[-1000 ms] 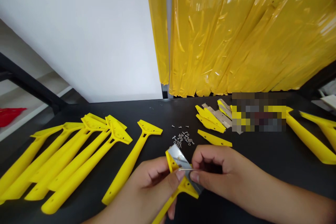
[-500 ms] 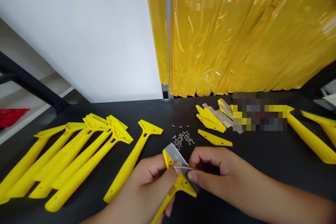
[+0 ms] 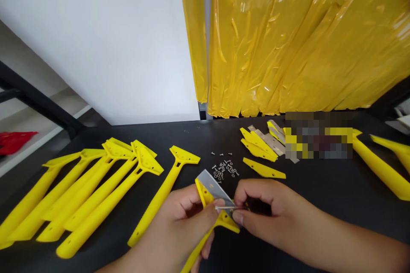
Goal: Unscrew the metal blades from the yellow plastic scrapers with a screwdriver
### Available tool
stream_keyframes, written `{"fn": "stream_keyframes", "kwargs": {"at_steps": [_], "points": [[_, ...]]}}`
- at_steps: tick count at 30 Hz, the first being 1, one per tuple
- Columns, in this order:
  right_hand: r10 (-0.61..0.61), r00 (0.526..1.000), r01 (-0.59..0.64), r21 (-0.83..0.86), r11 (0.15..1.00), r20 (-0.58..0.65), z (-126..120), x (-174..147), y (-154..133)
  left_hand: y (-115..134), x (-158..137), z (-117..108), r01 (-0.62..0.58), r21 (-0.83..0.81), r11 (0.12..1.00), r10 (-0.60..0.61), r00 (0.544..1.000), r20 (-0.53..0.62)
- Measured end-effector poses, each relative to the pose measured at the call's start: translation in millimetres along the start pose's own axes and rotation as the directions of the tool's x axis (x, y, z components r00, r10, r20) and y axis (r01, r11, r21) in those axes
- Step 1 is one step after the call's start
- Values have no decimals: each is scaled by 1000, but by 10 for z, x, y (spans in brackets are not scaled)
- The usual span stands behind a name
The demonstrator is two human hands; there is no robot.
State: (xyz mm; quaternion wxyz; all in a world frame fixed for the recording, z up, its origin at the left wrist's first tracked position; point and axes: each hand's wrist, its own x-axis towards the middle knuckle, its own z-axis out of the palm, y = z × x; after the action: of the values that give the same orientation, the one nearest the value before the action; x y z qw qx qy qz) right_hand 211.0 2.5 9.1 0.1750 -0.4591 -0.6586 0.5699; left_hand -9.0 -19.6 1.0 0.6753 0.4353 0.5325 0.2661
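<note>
My left hand (image 3: 192, 217) is closed round a yellow scraper (image 3: 226, 222) near its head, the thumb on top. A flat grey metal blade (image 3: 209, 185) lies along the scraper head, slanting down to the right. My right hand (image 3: 262, 204) pinches at the blade's right side, thumb against forefinger. A thin silvery rod or strip (image 3: 229, 208) runs from my left thumb to these fingertips; its exact kind cannot be made out. Beyond the hands lies a pile of small screws and nuts (image 3: 221, 171). A loose yellow cover plate (image 3: 264, 168) is near my right hand.
Several yellow scraper handles (image 3: 105, 196) lie side by side at the left, with a single handle (image 3: 156, 192) nearer. More cover plates (image 3: 258, 145) and metal blades (image 3: 272, 143) are behind. Further yellow handles (image 3: 384, 168) lie at the right, beside a blurred patch.
The scraper head and blade have tipped slightly, their upper end shifting up and left. My right hand has moved a little to the right, still pinching.
</note>
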Motion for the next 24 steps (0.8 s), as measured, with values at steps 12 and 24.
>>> {"fn": "stream_keyframes", "kwargs": {"at_steps": [12, 24], "points": [[-175, 984, 93, -703, 705, -44, -373, -150, 89, 82, 77, -113, 36, -46, 998, -40, 995, -92], [95, 990, -31, -490, 871, 107, -528, -146, 19, 48, 143, -191, 21, -85, 996, -29, 995, -99]]}}
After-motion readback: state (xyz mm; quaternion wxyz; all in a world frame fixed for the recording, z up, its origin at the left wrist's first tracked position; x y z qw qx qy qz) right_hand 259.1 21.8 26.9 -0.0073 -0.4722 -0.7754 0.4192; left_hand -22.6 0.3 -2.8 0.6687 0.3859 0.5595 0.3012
